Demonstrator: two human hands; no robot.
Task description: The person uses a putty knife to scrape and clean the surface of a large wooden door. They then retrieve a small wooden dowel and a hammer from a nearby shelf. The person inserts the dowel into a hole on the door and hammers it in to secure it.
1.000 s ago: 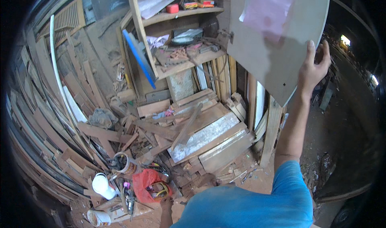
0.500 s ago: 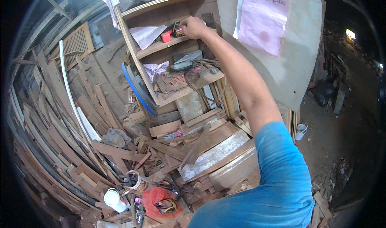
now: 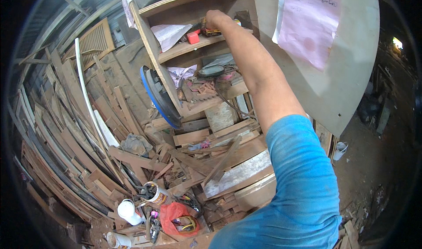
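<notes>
- where's that hand?
- my right hand (image 3: 216, 20) is up at the shelf (image 3: 178, 54), right by a small box (image 3: 213, 31); the fingertips are hidden, so i can't tell if it's gripping. left hand's out of view.
- why keep stuff there?
- likely to spare it the scrap (image 3: 192, 162) below. the door (image 3: 351, 69) stands open, leaving my reach room.
- and the arm (image 3: 257, 69)?
- stretched forward and up, elbow nearly straight.

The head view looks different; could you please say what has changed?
The right hand has left the grey door and moved left to the small boxes on the shelf; its grip is hidden. The left hand has gone out of view. The door stayed open.
</notes>
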